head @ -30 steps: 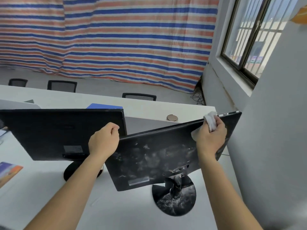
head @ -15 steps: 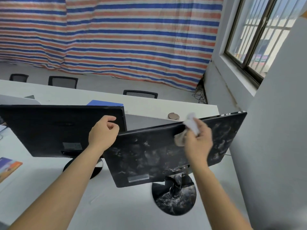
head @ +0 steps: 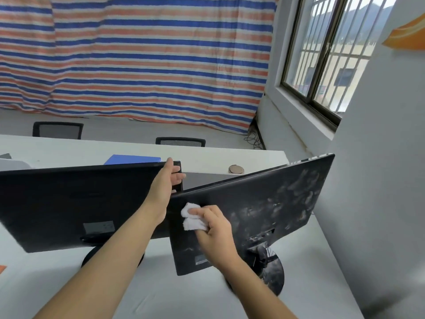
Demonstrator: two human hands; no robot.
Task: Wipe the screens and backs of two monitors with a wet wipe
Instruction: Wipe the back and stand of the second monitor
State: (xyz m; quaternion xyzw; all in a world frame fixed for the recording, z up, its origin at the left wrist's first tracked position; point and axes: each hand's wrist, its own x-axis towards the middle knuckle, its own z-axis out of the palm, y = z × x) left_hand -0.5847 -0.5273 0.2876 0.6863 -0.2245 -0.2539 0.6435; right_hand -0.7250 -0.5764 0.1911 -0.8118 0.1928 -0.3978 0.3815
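Mid-wipe on back of right monitor (head: pixel 276 203), wet wipe (head: pixel 190 218) pinched in right grip (head: pixel 216 229) near its top-left corner, left grip (head: pixel 166 183) clasping left monitor (head: pixel 69 199) by its edge; next, probably rightward over the smears (head: pixel 299 187).

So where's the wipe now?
Head view: the wipe sits bunched in the right hand, pressed on the right monitor's back near its left edge, below the left hand gripping the left monitor.

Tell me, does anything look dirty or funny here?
The back of the right monitor is covered in pale, blotchy smears, thickest toward its right side, and its round base is smeared. The right hand presses a wet wipe on it. The left monitor looks clean.
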